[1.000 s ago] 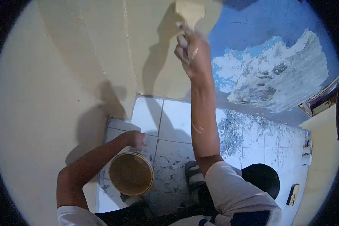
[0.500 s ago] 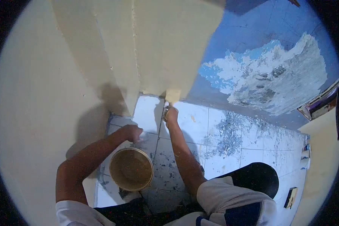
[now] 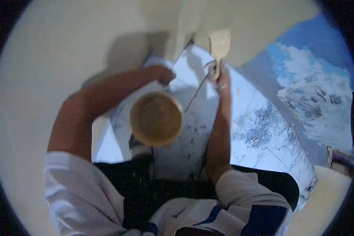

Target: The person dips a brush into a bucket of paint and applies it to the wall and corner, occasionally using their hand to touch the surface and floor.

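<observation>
My right hand [image 3: 220, 74] is closed around the handle of a paintbrush [image 3: 219, 44]. Its wide, cream-coloured bristles point up, in front of the cream-painted wall [image 3: 259, 19]. To the left, my left hand [image 3: 161, 74] is curled closed just beyond the rim of a round bucket [image 3: 156, 120]. What those fingers hold, if anything, is hidden. The bucket stands upright between my arms, brownish inside, with a pale rim; I cannot make out how full it is.
White floor tiles [image 3: 244, 90] carry grey flakes and debris [image 3: 263, 126]. The right-hand wall is blue with a large peeled patch [image 3: 314, 90]. A dark-framed object [image 3: 340, 161] sits at the far right. My knee [image 3: 279, 183] juts out at lower right.
The view has turned and tilted, so walls and floor appear shifted. The paintbrush has come away from the bottom of the wall and now points upward. My left hand remains closed by the bucket.
</observation>
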Motion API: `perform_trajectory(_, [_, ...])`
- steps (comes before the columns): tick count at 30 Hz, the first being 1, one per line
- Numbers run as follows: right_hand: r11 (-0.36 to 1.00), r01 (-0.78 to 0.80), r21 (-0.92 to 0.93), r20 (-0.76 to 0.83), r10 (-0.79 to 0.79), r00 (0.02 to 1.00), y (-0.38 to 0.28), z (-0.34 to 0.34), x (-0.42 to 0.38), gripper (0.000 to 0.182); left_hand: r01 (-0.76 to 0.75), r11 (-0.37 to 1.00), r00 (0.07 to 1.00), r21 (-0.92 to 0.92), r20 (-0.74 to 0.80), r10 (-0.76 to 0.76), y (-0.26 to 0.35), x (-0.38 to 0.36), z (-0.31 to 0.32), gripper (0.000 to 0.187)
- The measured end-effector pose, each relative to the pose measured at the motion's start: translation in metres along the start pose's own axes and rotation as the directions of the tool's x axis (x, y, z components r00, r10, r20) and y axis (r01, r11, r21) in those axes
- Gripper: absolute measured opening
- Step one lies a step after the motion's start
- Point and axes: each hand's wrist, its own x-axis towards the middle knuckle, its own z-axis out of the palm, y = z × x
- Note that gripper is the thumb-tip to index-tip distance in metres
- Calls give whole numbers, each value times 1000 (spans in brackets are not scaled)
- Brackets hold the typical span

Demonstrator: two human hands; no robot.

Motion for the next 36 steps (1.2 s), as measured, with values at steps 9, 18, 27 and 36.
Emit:
perform_trajectory(9, [715, 484, -505, 850, 315, 422, -131, 79, -38, 29, -2, 999, 998, 34, -69, 5, -40, -57, 12, 34])
perform_trajectory(18, [191, 913, -362, 887, 374, 273, -50, 161, -84, 28, 116, 991, 992, 63, 40, -119, 20, -77, -20, 30])
perform_trajectory(27, [347, 913, -216, 935, 344, 90, -13, 179, -102, 33, 96, 993, 994, 62, -66, -92, 28, -73, -16, 36])
perform_trajectory(36, [313, 933, -175, 940, 337, 63, 62, 153, -95, 45, 137, 989, 990, 57, -39, -135, 27, -83, -8, 41])
